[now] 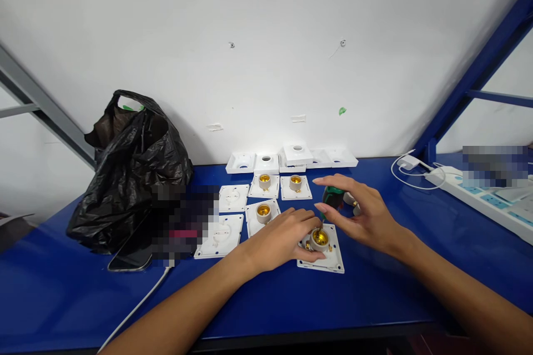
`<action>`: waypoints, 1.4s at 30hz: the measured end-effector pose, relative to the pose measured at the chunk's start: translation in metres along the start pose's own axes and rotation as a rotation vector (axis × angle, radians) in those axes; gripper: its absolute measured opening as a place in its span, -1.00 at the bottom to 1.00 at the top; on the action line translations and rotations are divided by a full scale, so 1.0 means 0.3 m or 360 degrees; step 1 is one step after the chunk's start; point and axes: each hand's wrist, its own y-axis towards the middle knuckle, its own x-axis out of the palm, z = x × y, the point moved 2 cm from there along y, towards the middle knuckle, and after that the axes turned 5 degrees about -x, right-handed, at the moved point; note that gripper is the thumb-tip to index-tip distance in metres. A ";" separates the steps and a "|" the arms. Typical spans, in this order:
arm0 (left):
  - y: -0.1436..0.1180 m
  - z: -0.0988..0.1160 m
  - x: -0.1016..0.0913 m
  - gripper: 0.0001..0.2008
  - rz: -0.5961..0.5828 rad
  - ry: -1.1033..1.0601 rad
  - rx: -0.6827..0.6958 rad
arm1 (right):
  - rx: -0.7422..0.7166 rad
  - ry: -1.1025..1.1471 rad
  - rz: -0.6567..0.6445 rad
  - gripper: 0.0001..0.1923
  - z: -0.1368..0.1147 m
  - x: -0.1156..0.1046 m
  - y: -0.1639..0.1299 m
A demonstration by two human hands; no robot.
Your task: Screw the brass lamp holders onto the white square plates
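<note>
Head view: left hand [283,236] fingers pinch the light, rigid lamp holder [320,238]; right hand [366,216], at 2 o'clock, hovers fingers spread; grasp its plate edges.

The left hand [283,236] steadies a white lamp-holder plate [322,249] on the blue table [375,294]. The right hand [362,213] hovers open beside a green-handled screwdriver [333,195].

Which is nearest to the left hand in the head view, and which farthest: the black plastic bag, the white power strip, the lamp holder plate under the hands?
1. Lamp holder plate: touched by the left hand.
2. Black plastic bag: far left, by the wall.
3. White power strip: far right.
</note>
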 end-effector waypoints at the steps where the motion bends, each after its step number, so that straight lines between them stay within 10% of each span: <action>1: 0.000 0.000 0.000 -0.60 -0.0003 0.0000 0.0004 | 0.0008 0.0011 -0.0020 -0.57 0.001 -0.002 -0.001; 42: 0.004 -0.015 0.005 -0.58 -0.0020 -0.0045 0.0006 | 0.0040 0.0080 0.0008 -0.52 0.018 0.008 -0.008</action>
